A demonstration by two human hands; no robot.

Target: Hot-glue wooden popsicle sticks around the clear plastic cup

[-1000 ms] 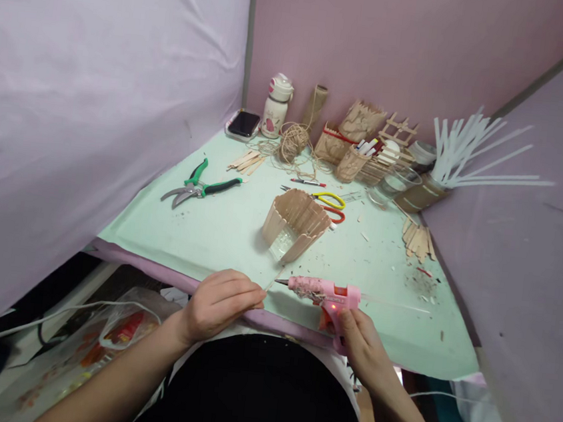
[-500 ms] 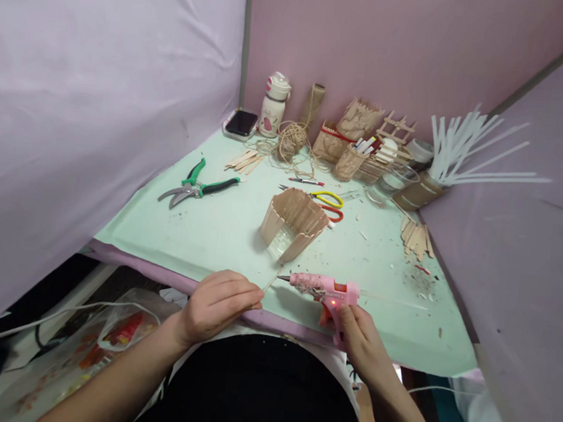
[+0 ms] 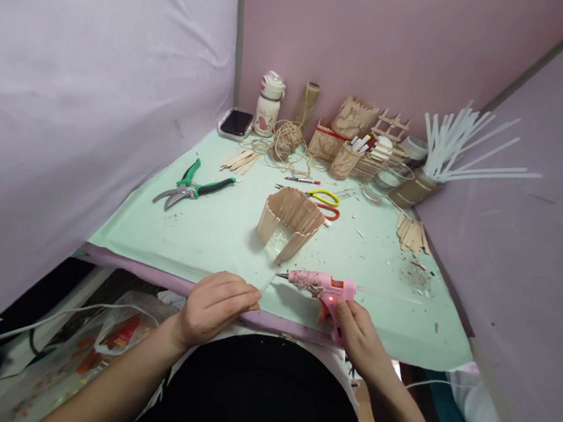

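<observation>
My right hand (image 3: pixel 355 333) grips a pink hot glue gun (image 3: pixel 321 286) at the table's near edge, its nozzle pointing left and a red light glowing on its body. My left hand (image 3: pixel 215 303) is closed, pinching a thin wooden stick (image 3: pixel 268 283) whose far tip sits just left of the nozzle. Behind them, in the middle of the green mat (image 3: pixel 210 223), stands a small open box built of popsicle sticks (image 3: pixel 289 221).
Green-handled pruners (image 3: pixel 190 189) lie at left. Yellow and red scissors (image 3: pixel 330 203), a twine ball (image 3: pixel 285 141), a phone (image 3: pixel 235 123), a bottle (image 3: pixel 269 102), stick-built holders (image 3: pixel 345 157), a jar of white glue sticks (image 3: pixel 417 185) and loose popsicle sticks (image 3: pixel 411 233) crowd the back and right. Fabric walls enclose the table.
Both hands keep their grips and their place relative to each other. The whole scene has slid slightly left and up in the picture, as from a small head movement.
</observation>
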